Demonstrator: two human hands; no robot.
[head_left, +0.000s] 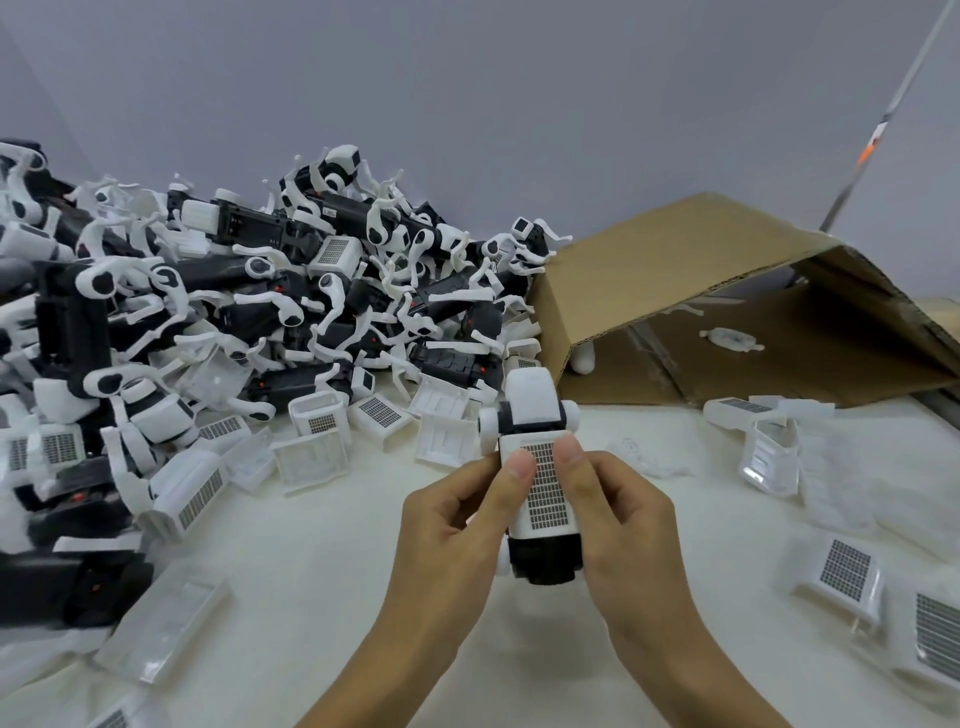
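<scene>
Bare left hand (457, 519) and right hand (618, 514), lower middle of the frame. Forearms (415, 649) are bare too, and the thumbnails (521, 464) are trimmed short.

Left hand (457, 525), right hand (618, 514) together, thumbs extended, fingers curled.

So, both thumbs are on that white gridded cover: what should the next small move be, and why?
Probably push the cover further along the device with both thumbs. The left hand and right hand grip the device, thumbs on the cover, and black body shows below its lower edge, so it may not be seated yet.
</scene>
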